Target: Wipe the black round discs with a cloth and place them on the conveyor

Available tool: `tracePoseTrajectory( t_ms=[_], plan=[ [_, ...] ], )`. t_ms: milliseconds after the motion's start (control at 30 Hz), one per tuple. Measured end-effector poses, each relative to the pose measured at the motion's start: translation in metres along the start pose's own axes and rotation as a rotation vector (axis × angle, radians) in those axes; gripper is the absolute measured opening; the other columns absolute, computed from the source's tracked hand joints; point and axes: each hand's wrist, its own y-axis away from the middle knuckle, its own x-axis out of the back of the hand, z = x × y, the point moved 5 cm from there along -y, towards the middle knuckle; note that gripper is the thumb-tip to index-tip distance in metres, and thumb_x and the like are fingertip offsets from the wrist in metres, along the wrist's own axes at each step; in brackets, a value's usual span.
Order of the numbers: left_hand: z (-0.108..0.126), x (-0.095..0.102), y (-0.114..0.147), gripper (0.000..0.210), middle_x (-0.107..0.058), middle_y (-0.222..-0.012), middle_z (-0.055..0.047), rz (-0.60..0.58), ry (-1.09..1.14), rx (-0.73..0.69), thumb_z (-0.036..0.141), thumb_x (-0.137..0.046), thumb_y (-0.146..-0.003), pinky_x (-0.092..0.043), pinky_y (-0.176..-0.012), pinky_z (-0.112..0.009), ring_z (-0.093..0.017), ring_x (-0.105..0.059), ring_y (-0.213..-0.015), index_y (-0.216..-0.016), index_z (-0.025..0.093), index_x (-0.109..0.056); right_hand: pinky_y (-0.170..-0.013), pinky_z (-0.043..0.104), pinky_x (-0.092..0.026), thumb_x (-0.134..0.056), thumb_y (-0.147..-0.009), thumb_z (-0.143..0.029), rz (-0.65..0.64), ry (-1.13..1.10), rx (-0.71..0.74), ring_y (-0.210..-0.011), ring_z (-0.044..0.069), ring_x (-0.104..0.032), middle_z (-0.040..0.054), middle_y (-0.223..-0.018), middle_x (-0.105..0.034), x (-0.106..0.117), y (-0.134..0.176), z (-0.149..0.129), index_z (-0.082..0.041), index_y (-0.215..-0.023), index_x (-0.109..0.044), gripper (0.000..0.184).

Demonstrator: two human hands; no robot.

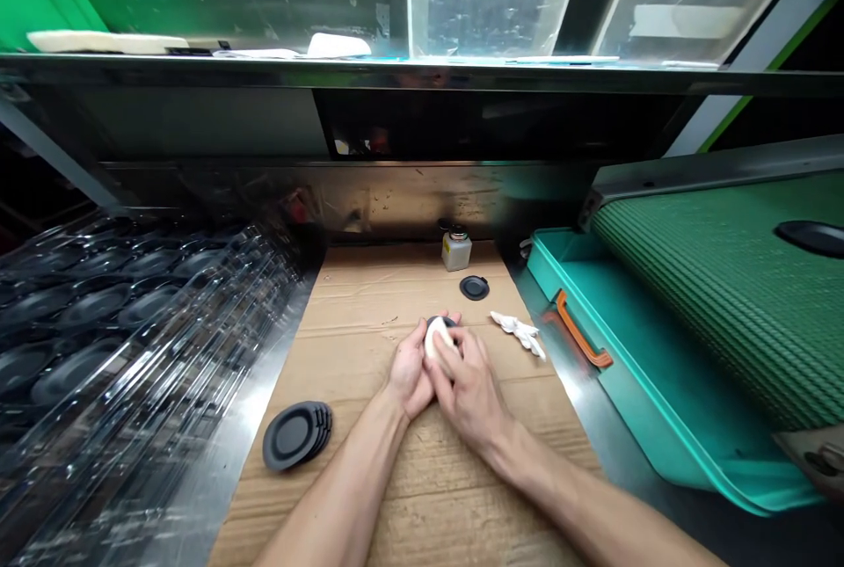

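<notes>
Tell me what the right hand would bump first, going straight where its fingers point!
Probably the left hand, just ahead of the right hand and its white pad, though depth is unclear.

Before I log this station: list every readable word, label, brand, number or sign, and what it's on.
Readable text: none.
Yellow label on the small jar: too small and blurred to read.
Stack of black discs: no lettering can be made out.
Teal bin: no lettering can be made out.
</notes>
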Motion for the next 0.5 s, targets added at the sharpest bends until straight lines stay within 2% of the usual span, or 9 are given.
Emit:
tracePoseTrajectory(
  t_ms=[67,167,300,433,500],
  plan=[
    [0.0,0.001,-0.001,0.033,-0.063,-0.122,-0.014,0.027,-0.014,-0.012,0.031,-0.045,-0.092,-0.039,-0.108,-0.04,-0.024,-0.057,-0.116,-0.113,0.011,-0.06,-0.088,0.042,-0.045,-0.046,-0.092,-0.029,-0.012,0.008,0.02,-0.103,0.025,-0.047,0.0134,-0.119,-0.051,0.0,0.0,0.0,-0.02,-0.13,-0.055,0.04],
    [0.0,0.001,-0.001,0.033,-0.065,-0.118,-0.014,0.026,-0.04,-0.027,0.029,-0.043,-0.093,-0.039,-0.107,-0.039,-0.024,-0.058,-0.115,-0.114,0.01,-0.06,-0.088,0.043,-0.044,-0.046,-0.093,-0.029,0.046,0.072,-0.062,-0.102,0.026,-0.047,0.0138,-0.115,-0.052,0.005,-0.001,0.004,-0.019,-0.126,-0.058,0.037],
    [0.0,0.002,-0.001,0.032,-0.066,-0.115,-0.014,0.044,-0.024,-0.016,0.03,-0.043,-0.093,-0.042,-0.105,-0.04,-0.024,-0.06,-0.111,-0.11,0.01,-0.062,-0.089,0.042,-0.044,-0.044,-0.093,-0.029,-0.03,0.052,0.031,-0.104,0.026,-0.046,0.0142,-0.122,-0.05,0.004,-0.001,0.0,-0.02,-0.13,-0.055,0.04],
    [0.004,0.004,-0.001,0.029,-0.068,-0.111,-0.013,0.064,-0.033,-0.066,0.028,-0.042,-0.094,-0.044,-0.102,-0.039,-0.022,-0.061,-0.109,-0.103,0.011,-0.064,-0.089,0.044,-0.043,-0.042,-0.094,-0.027,0.045,0.102,-0.064,-0.102,0.026,-0.046,0.0149,-0.117,-0.053,0.01,0.003,0.005,-0.018,-0.128,-0.056,0.038],
    [0.003,0.004,-0.001,0.029,-0.067,-0.114,-0.012,0.051,-0.019,-0.046,0.029,-0.044,-0.093,-0.044,-0.102,-0.039,-0.023,-0.06,-0.111,-0.104,0.011,-0.063,-0.089,0.042,-0.044,-0.044,-0.093,-0.028,-0.012,0.076,0.011,-0.103,0.026,-0.047,0.015,-0.121,-0.052,0.006,0.004,0.002,-0.019,-0.13,-0.055,0.04]
  ],
)
